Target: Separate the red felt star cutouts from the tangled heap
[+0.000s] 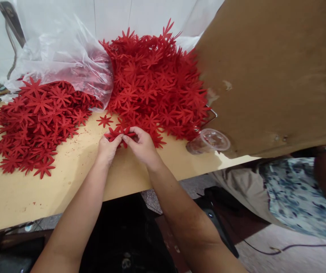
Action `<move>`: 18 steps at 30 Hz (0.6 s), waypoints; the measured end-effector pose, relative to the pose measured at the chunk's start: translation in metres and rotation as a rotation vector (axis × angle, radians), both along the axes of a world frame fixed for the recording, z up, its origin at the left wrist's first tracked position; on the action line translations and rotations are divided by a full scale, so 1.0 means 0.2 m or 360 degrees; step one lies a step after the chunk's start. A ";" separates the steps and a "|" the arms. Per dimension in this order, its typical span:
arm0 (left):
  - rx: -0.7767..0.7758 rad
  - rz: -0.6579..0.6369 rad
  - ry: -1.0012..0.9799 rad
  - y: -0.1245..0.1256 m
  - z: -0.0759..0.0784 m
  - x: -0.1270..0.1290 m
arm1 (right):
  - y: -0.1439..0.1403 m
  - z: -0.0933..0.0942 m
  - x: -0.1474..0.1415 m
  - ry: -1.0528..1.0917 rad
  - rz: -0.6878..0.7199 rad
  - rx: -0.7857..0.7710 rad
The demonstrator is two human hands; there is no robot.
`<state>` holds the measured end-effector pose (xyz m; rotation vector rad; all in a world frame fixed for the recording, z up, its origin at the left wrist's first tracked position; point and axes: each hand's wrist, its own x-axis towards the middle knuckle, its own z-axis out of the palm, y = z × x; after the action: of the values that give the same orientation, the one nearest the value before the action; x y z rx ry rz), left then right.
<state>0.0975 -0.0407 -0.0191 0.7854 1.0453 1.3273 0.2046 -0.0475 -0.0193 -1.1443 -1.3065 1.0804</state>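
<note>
Both hands meet low over the counter: the left hand pinches one side of a small stack of red star-shaped felt flower cutouts, and the right hand grips the other side, fingers curled in tight, thumbs pressed close together. The little stack sits between the fingertips just above the pale wooden counter, at the near edge of the big heap of red felt flowers that rises right behind the hands. One single red flower cutout lies flat just left of the hands. Further left, a second, flatter pile of red flowers spreads across the counter, well apart from the hands. Far behind it, a clear crumpled plastic bag drapes over both piles. To the right, a clear plastic cup lies tipped on the counter's edge, beside a large brown cardboard sheet that fills the upper right. At the right edge, another person's patterned blue-and-white garment shows.
</note>
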 end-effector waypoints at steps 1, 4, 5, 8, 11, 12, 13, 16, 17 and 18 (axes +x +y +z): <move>-0.0002 0.0005 0.0001 0.00 0.00 0.00 | 0.00 0.00 0.00 0.0033 -0.0009 -0.0006; 0.0033 -0.0008 0.0010 0.00 0.00 0.00 | 0.00 0.00 0.00 0.0134 -0.0042 -0.0015; 0.0052 -0.0016 0.0022 0.00 0.00 0.00 | -0.01 0.00 0.00 0.0162 -0.0040 -0.0026; 0.0086 -0.0004 0.0039 0.00 0.00 0.00 | -0.02 0.00 0.00 0.0200 -0.0014 -0.0072; 0.0064 0.0030 0.0054 0.00 0.00 0.00 | -0.03 0.00 0.00 0.0204 0.0021 -0.0110; 0.0062 0.0031 0.0055 0.00 0.00 0.00 | -0.03 0.00 0.00 0.0208 0.0024 -0.0105; 0.0059 0.0027 0.0048 0.00 0.00 0.00 | -0.03 0.00 0.00 0.0217 0.0013 -0.0093; 0.0051 -0.0009 -0.0019 0.00 0.00 0.00 | -0.03 -0.01 0.00 0.0266 -0.0071 -0.0062; 0.0049 -0.0025 -0.0039 0.00 0.00 0.00 | -0.03 -0.01 0.00 0.0287 -0.0105 -0.0061; 0.0046 -0.0042 -0.0059 0.00 0.00 0.01 | -0.03 -0.01 0.01 0.0310 -0.0144 -0.0064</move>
<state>0.0987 -0.0409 -0.0189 0.7910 0.9856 1.3326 0.2060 -0.0527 -0.0207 -1.0883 -1.0759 1.1257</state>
